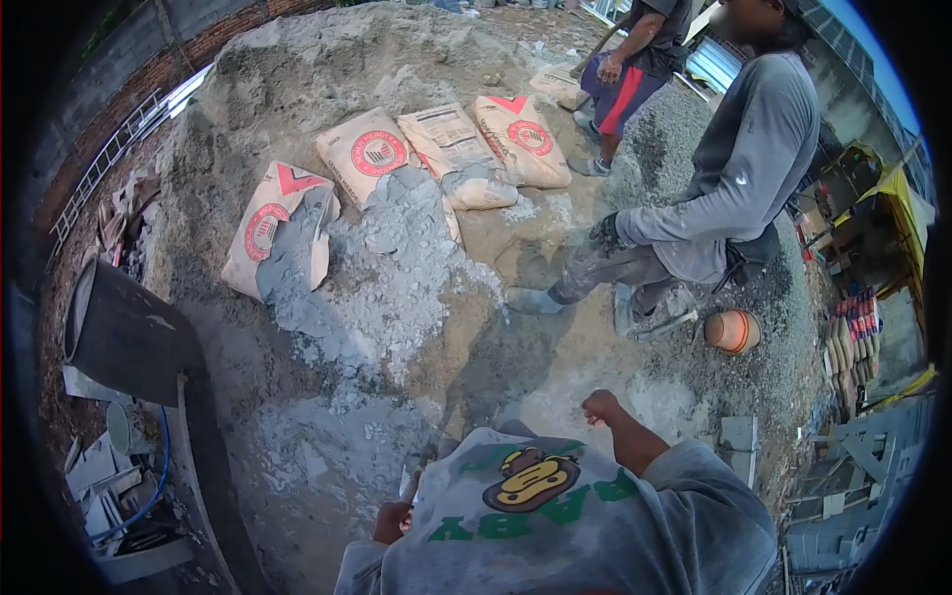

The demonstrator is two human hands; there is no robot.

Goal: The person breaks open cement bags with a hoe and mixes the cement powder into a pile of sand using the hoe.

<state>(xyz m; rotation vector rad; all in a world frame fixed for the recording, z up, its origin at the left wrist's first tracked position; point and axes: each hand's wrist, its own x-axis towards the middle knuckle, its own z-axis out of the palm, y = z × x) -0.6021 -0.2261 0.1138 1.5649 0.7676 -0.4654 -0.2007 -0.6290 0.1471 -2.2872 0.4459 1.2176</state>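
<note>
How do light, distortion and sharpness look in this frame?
Head view: bright daylight, dark shadow on the ground; head view: fisheye bowing the brick wall, black corners; head view: red logos distinct on the cement bags, right hand without obvious motion blur.

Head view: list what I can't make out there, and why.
All in the head view:
Left hand: what it holds, if anything; too small to tell.
Right hand: whether it holds anything; too small to tell.
Third paper bag from the left: its fine print; too small to read.
Dark tub: most of its inside; hidden by its own wall.
Far person: the head; cut off by the top edge.
</note>
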